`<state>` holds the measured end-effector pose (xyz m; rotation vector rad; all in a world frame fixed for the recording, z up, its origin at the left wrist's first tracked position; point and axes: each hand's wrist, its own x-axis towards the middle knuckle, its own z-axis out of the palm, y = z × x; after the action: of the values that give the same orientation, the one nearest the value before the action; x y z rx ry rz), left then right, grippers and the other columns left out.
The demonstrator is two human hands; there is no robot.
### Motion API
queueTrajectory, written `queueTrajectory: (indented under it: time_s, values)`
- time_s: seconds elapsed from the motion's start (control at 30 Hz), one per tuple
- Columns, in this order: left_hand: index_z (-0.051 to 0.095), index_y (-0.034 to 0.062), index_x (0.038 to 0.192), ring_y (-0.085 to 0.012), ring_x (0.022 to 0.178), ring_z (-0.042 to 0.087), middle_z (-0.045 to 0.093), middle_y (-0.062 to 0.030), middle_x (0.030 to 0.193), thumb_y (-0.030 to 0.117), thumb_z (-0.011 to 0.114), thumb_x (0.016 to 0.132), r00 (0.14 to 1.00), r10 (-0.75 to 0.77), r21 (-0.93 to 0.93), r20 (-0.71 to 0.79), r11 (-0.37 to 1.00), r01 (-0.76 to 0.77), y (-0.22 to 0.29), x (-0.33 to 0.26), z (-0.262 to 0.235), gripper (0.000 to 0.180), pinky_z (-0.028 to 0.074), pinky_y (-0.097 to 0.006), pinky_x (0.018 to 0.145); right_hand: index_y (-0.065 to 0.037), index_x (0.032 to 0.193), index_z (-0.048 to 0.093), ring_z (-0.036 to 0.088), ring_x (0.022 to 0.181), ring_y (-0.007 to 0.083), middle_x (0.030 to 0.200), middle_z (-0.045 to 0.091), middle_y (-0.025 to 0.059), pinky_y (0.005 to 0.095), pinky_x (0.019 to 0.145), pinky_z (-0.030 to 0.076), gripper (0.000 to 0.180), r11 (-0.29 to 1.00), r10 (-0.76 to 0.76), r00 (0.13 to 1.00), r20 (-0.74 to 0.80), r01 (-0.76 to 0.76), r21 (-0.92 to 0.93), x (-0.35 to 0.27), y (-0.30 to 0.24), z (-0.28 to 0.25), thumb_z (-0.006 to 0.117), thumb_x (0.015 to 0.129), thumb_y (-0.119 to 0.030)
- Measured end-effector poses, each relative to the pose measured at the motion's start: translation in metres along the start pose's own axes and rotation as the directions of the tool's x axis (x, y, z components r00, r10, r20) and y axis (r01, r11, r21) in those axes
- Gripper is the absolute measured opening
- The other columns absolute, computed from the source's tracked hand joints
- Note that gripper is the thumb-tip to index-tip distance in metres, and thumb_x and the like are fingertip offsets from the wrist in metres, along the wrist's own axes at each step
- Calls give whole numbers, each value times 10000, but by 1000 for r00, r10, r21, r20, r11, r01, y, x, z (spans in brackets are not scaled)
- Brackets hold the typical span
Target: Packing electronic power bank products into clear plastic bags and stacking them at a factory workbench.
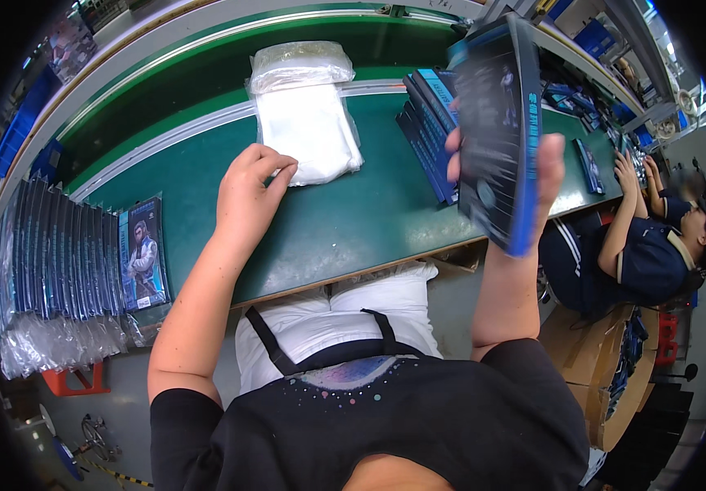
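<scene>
My right hand grips a thin dark box with blue edges, raised above the bench and blurred by motion. Thumb and fingers clasp it from opposite sides. A stack of clear plastic bags lies flat at the middle of the bench, its far end bunched up. At the near left corner of that stack, my left hand pinches the edge of a bag between thumb and fingers. Beside the raised box, on its left, leans a row of similar dark boxes.
A long row of bagged boxes stands at the left end of the green bench. Two people work at the right, near more boxes. A cardboard carton with dark packages stands below right.
</scene>
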<state>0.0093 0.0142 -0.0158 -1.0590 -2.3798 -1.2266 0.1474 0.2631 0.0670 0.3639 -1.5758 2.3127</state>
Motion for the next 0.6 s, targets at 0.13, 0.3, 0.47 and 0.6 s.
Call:
queueTrajectory:
  time_s: [0.13, 0.3, 0.47, 0.6]
  values:
    - [719, 43, 869, -144, 729, 548, 578, -46, 828, 102, 703, 786, 957, -280, -220, 69, 932, 289, 10, 0, -2, 103, 454, -263, 656, 80, 1225, 456, 597, 761, 169, 995, 578, 163, 296, 531, 517, 598, 662, 346, 902, 257, -429, 614, -22, 51, 6, 502, 933, -440]
    - [723, 43, 874, -127, 724, 529, 566, -41, 818, 83, 700, 771, 957, -283, -277, 61, 917, 288, 6, -2, 0, 113, 456, -252, 669, 82, 1224, 470, 636, 911, 145, 1066, 619, 137, 273, 796, 525, 414, 709, 577, 810, 107, -562, 425, -32, 79, 27, 608, 891, -123]
    - [718, 43, 925, -143, 738, 585, 593, -57, 789, 33, 669, 737, 986, -155, -103, 60, 982, 160, -9, -5, -4, 194, 474, -263, 668, 103, 1284, 422, 656, 913, 154, 1106, 628, 164, 272, 802, 537, 518, 744, 575, 806, 143, -588, 318, -6, 99, 28, 639, 856, -93]
    - [700, -18, 945, -113, 703, 607, 657, -56, 802, 91, 670, 807, 792, -578, -395, 197, 692, 604, 2, -1, -16, 178, 495, -245, 628, 98, 1305, 410, 665, 909, 161, 1106, 635, 160, 278, 812, 541, 536, 749, 619, 773, 138, -634, 191, -1, 91, 17, 638, 849, -65]
